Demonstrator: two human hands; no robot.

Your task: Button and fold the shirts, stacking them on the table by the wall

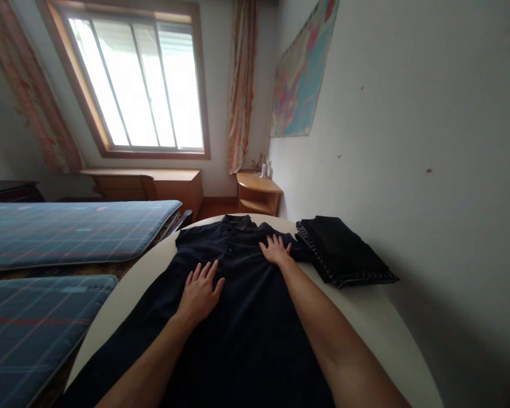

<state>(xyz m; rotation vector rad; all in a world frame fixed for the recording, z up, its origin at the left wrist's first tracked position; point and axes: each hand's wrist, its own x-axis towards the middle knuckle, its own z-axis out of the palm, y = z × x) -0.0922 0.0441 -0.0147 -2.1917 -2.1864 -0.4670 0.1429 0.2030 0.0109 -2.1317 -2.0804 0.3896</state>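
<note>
A dark navy polo shirt (242,294) lies spread out, front side up, on a pale round table (153,266). Its collar (236,221) points away from me, toward the window, and a short button placket runs down from it. My left hand (201,293) rests flat on the left part of the chest with its fingers spread. Farther up, my right hand (275,249) lies on the cloth near the right shoulder and sleeve, fingers also apart. Neither hand grips the fabric. The shirt's lower part runs under my forearms and out of the frame.
A folded black stack (344,249), apparently cloth, lies on the table's right side, close to the white wall (408,113). Two plaid mattresses (68,232) are at the left. Beyond the table stand a small corner shelf (259,182) and a wooden desk (174,177) under the window.
</note>
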